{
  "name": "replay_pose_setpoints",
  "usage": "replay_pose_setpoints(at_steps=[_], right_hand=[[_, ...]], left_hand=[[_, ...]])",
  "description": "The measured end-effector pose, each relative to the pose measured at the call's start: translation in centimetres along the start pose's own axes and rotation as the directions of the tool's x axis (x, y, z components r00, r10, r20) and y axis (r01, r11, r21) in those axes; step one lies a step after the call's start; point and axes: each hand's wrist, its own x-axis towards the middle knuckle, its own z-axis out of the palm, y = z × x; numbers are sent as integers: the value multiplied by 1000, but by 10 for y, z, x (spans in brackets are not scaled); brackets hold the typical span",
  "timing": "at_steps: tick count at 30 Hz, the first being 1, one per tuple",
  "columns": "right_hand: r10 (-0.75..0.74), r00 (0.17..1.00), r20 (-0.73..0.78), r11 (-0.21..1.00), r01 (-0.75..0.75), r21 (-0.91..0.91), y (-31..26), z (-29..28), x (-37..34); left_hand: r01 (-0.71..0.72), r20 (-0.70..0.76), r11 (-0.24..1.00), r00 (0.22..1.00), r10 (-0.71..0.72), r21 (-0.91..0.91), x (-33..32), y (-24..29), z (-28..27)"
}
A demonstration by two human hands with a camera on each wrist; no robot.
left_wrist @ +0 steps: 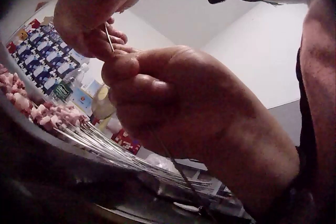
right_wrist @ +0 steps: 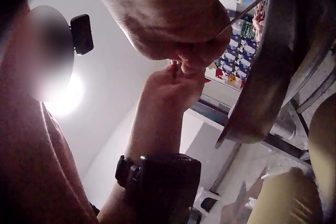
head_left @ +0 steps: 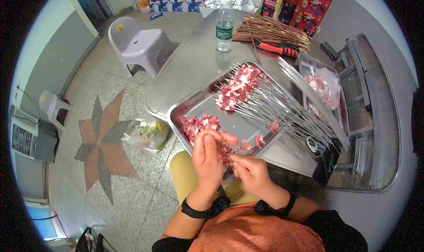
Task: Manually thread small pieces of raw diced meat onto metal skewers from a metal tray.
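Above the near edge of the metal tray (head_left: 176,113), the left hand (head_left: 207,157) has its fingers bent around red meat pieces (head_left: 224,154). Close beside it, the right hand (head_left: 256,177) pinches a thin metal skewer (left_wrist: 173,158), which runs out below that fist in the left wrist view. The skewer's other end reaches the fingers of the left hand (left_wrist: 100,8). In the right wrist view the right hand (right_wrist: 173,19) almost meets the left hand (right_wrist: 170,92). Cut meat (head_left: 198,124) is heaped at the tray's left; loaded skewers (head_left: 240,87) lie across its far side.
Bare metal skewers (head_left: 309,97) lie right of the tray, near a second tray with bagged meat (head_left: 327,86). Behind stand a water bottle (head_left: 224,31), brown sticks (head_left: 274,33) and red-handled pliers (head_left: 276,48). A plastic stool (head_left: 134,42) is on the floor at left.
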Motion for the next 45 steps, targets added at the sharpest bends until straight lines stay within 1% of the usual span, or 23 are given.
replay_pose_setpoints(at_steps=[3, 5, 6, 8, 9, 13, 18, 19, 26, 27, 28, 29, 32, 33, 34, 37, 39, 40, 41, 42, 43, 44, 45], right_hand=[[57, 997, 56, 998, -59, 37, -1, -3, 2], [68, 996, 55, 985, -76, 156, -3, -5, 4], [64, 996, 54, 986, -72, 153, -4, -6, 6], [94, 986, 135, 986, -111, 124, -6, -8, 6], [91, 986, 142, 986, -109, 124, -5, -7, 6], [115, 984, 134, 984, -131, 119, -1, -2, 2], [124, 984, 126, 989, -133, 68, -7, -4, -1], [77, 994, 82, 996, -81, 47, -7, -3, -2], [-54, 998, -43, 998, 52, -40, -3, 6, -7], [-51, 998, -48, 998, 49, -39, -3, 6, -7], [51, 999, 7, 999, -51, -4, -3, 4, -5], [154, 986, 68, 988, -155, 24, -4, 2, -5], [151, 986, 77, 987, -154, 36, -8, -4, 0], [149, 986, 72, 988, -151, 36, -7, -7, 1], [123, 988, 92, 990, -128, 53, -5, -11, 2], [53, 996, 75, 997, -56, 45, 4, -17, 3], [0, 999, 36, 1000, -2, 31, 8, -21, 7], [-82, 996, 37, 994, 85, -71, 11, -28, 10], [-163, 985, 49, 971, 169, -170, 14, -35, 12], [-158, 986, 53, 974, 164, -158, 14, -43, 13], [-87, 994, 66, 982, 97, -161, 10, -53, 14], [-16, 997, 79, 986, 29, -166, 10, -62, 14], [-4, 998, 70, 978, 19, -206, 12, -70, 15]], left_hand=[[28, 88, 997, 996, -34, 67, 6, 4, -1], [178, -2, 969, 983, -182, -173, 7, 16, 8], [175, 0, 969, 984, -178, -175, 8, 15, 4], [161, 121, 949, 984, -132, -271, 7, 12, -7], [169, 38, 953, 986, -165, -250, 6, 17, -3], [87, -43, 988, 995, -93, -126, 3, 13, 3], [-31, -56, 999, 998, 32, 13, 0, 6, 5], [-49, -49, 998, 998, 51, 34, -1, 6, 5], [-39, -28, 996, 999, 41, 84, -17, -4, 6], [-16, -56, 995, 998, 22, 101, -19, -5, 7], [6, -78, 994, 997, 3, 113, -19, -8, 8], [51, 50, 998, 997, -53, 39, -19, -12, -4], [44, 93, 996, 994, -52, 80, -8, -6, 4], [56, 176, 991, 981, -77, 121, -3, -3, -13], [32, 50, 989, 998, -40, 143, 4, 7, -16], [93, -65, 992, 994, -87, 87, 22, 28, -46], [-64, 24, 839, 998, 61, 540, 33, 30, -66], [-60, 24, 834, 998, 56, 549, 38, 33, -73], [-216, 164, 619, 976, 141, 755, 44, 35, -79], [-361, 319, 337, 932, 174, 870, 48, 35, -82], [-431, 381, 256, 897, 224, 865, 53, 33, -82], [-424, 377, 247, 901, 215, 871, 56, 34, -81], [-496, 480, 189, 868, 128, 847, 59, 37, -78]])
